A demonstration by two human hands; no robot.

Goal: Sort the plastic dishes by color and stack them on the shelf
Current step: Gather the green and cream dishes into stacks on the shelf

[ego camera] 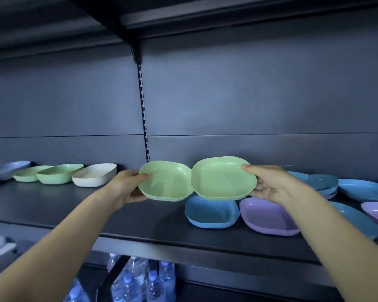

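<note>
Both hands are raised over the shelf [92, 205], each carrying one green dish. The left hand [127, 188] pinches the left green dish [165, 182] at its outer rim, thumb on top and the other fingers underneath. The right hand [271, 186] pinches the right green dish [224, 178] the same way, thumb over the rim and fingers curled below. The two dishes are held level, open side up, with their inner edges touching or very nearly so (the seam is too fine to settle it). Both are clear of the shelf.

A rim pinch keeps each dish's bowl open, which suits nesting one inside the other. In my judgement that is the step in hand: pairing by colour before stacking.

Two more green dishes [52, 173] sit far left beside a white dish [94, 175], which looks like the likely spot for the green pile. A blue dish [212, 212] and a purple dish [268, 216] lie unsorted directly below the held pair. More blue dishes [323, 182] lie to the right.
</note>
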